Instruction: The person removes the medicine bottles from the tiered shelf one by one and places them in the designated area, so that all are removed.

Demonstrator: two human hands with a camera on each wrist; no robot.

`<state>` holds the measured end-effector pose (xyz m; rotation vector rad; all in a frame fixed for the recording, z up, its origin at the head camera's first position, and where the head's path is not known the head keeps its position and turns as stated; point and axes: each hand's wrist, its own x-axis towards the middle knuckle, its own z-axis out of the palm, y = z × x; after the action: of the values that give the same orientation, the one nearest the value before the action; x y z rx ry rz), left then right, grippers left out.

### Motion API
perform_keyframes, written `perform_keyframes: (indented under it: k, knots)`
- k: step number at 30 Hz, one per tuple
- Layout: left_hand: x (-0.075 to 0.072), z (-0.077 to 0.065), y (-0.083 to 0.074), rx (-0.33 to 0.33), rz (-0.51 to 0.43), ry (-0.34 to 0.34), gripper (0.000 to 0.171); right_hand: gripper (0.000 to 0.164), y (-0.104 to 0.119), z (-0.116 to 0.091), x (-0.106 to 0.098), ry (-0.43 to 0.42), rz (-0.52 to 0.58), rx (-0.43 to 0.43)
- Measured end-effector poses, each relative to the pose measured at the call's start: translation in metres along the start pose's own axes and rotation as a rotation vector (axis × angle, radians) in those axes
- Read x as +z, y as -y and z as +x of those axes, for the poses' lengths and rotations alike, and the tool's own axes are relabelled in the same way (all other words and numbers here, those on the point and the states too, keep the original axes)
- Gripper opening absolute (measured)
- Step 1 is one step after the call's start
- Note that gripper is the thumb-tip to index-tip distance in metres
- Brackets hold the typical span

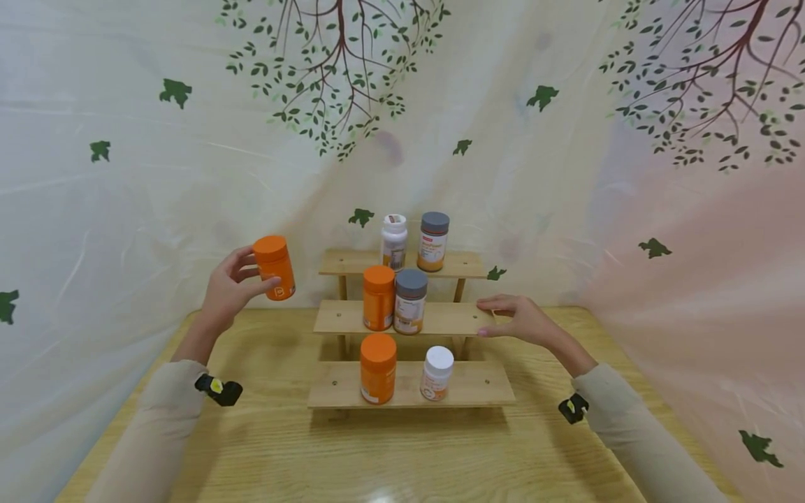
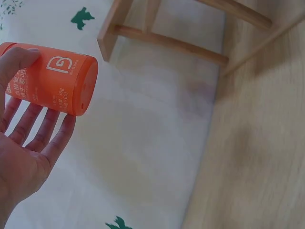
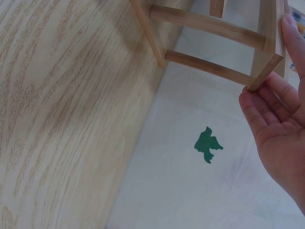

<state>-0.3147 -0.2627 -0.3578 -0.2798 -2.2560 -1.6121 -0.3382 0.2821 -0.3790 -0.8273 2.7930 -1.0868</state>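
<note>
My left hand holds an orange jar in the air left of the rack, thumb on the near side and fingers behind. In the left wrist view white lettering marks the orange jar. My right hand grips the right end of the middle step of a three-step wooden rack, thumb at the front edge and fingers at the back. The right wrist view shows the fingers against the wooden frame.
On the top step stand a white bottle and a grey-lidded jar. The middle step bears an orange jar beside a grey-lidded jar. Below are another orange jar and a small white bottle. A leaf-printed curtain surrounds the table.
</note>
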Motion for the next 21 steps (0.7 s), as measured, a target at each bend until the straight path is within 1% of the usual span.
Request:
perform_keyframes:
  k: [6, 12, 18, 21]
  knots:
    - [-0.012, -0.007, 0.018, -0.023, 0.042, -0.037, 0.066, 0.066, 0.001, 0.000, 0.000, 0.002, 0.001, 0.005]
    - [-0.025, -0.014, 0.039, -0.054, 0.078, -0.089, 0.072, 0.066, 0.002, 0.000, 0.000, 0.001, 0.000, 0.002]
    - [-0.036, -0.022, 0.060, -0.082, 0.086, -0.113, 0.070, 0.067, 0.003, 0.000, -0.001, 0.005, -0.002, 0.003]
    - [-0.040, -0.025, 0.069, -0.117, 0.102, -0.128, 0.072, 0.068, 0.002, 0.000, -0.001, 0.005, 0.000, 0.006]
